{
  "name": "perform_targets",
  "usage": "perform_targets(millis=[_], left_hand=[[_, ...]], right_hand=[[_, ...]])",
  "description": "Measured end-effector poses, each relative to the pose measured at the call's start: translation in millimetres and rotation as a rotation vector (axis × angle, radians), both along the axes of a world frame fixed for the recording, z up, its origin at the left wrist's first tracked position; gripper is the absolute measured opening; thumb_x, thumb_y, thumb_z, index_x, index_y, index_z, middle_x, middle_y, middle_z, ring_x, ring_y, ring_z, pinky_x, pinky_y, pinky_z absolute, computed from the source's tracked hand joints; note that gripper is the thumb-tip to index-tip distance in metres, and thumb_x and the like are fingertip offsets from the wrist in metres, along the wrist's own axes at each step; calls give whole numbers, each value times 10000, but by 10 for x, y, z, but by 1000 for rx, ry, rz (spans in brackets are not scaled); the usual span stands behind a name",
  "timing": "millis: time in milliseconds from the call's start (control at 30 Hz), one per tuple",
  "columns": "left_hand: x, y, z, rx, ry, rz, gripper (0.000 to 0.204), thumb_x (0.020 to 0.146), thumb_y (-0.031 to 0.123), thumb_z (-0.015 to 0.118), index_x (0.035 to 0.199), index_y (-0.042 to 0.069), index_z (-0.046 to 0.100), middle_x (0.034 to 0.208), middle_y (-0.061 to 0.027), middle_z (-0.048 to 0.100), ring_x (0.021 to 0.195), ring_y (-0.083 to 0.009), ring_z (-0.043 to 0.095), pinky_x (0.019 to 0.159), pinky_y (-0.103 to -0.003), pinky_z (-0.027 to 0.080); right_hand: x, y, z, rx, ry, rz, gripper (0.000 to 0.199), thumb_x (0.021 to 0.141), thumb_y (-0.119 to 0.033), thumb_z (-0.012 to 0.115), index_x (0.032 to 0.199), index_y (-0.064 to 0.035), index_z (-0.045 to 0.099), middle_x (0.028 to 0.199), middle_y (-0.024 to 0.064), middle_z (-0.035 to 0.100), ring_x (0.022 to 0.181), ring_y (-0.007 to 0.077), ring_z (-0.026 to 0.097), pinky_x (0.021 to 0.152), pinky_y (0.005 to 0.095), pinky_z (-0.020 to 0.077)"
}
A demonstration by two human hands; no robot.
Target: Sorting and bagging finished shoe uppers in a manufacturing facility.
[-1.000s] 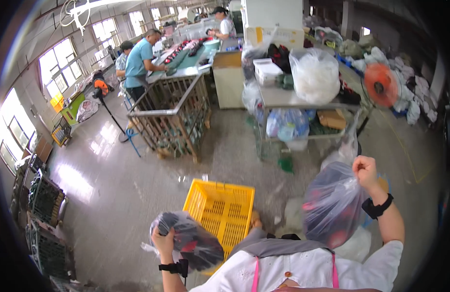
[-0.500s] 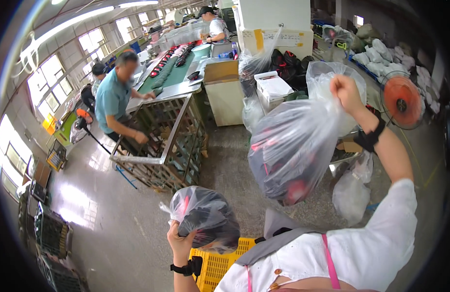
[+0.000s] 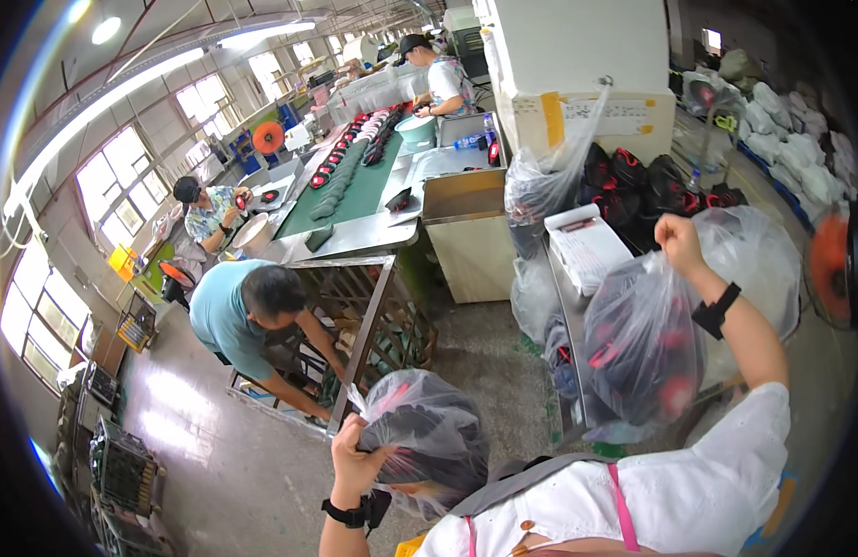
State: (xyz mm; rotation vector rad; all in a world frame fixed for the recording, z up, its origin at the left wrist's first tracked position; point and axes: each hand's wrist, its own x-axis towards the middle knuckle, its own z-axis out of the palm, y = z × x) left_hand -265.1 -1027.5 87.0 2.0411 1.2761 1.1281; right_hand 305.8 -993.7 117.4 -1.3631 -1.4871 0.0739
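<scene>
In my left hand (image 3: 356, 459), closed round its gathered neck, is a clear plastic bag (image 3: 429, 432) of dark pieces with some red. My right hand (image 3: 679, 246) is raised higher and grips the top of a larger clear plastic bag (image 3: 644, 343), also filled with dark and red pieces. That larger bag hangs at the edge of a low bench (image 3: 582, 381); whether it rests on it I cannot tell. On the bench are a white paper pad (image 3: 588, 251) and a heap of black and red shoe parts (image 3: 638, 181).
Ahead on the left, a co-worker in a teal shirt (image 3: 229, 311) leans into a metal-framed cage cart (image 3: 378, 316). Behind it runs a green work table (image 3: 350, 190) with rows of shoe parts. An open carton (image 3: 466, 232) stands beside the bench. A fan (image 3: 828, 269) is at far right.
My view has turned and come closer to the bench. The larger bag is lower and now beside the bench edge. The teal-shirted co-worker has bent down into the cage cart.
</scene>
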Motion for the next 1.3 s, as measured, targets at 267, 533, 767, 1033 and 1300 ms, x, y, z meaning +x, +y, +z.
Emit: perform_targets(millis=[267,533,767,1033,1300], left_hand=[[430,2291,184,245,-41,-165,380,534,84,769,774,-28,496,704,-50,477,621,-156,449,588,-249,391],[699,4425,256,337,-126,-98,430,570,34,753,917,-52,515,772,-54,522,705,-136,479,657,-244,416],[523,6684,433,498,-101,172,434,655,81,741,977,-113,524,804,-138,619,709,-146,565,684,-277,462],[1259,8241,205,790,526,29,168,616,25,618,762,43,537,782,-117,514,708,-313,520,615,-403,439],[1651,8415,-2162,129,820,-1,273,699,98,592,954,81,497,988,-81,461,976,-296,463,701,-381,480]], right_hand=[[785,410,-826,-670,-877,-58,65,636,-86,529,626,-94,592,706,96,588,661,295,575,590,401,451],[484,377,-1192,-964,-658,-303,71,639,-92,531,613,-105,597,688,96,588,673,294,574,600,394,453],[116,1914,-154,-552,-635,-271,77,604,13,489,590,-45,537,616,110,524,560,293,526,489,367,404],[-163,5182,764,-240,-715,293,83,582,0,515,648,-49,511,647,92,508,561,287,519,485,363,412],[-1092,8207,-337,-568,-1072,689,121,711,-89,530,822,-51,557,793,104,608,761,310,601,631,419,477]])
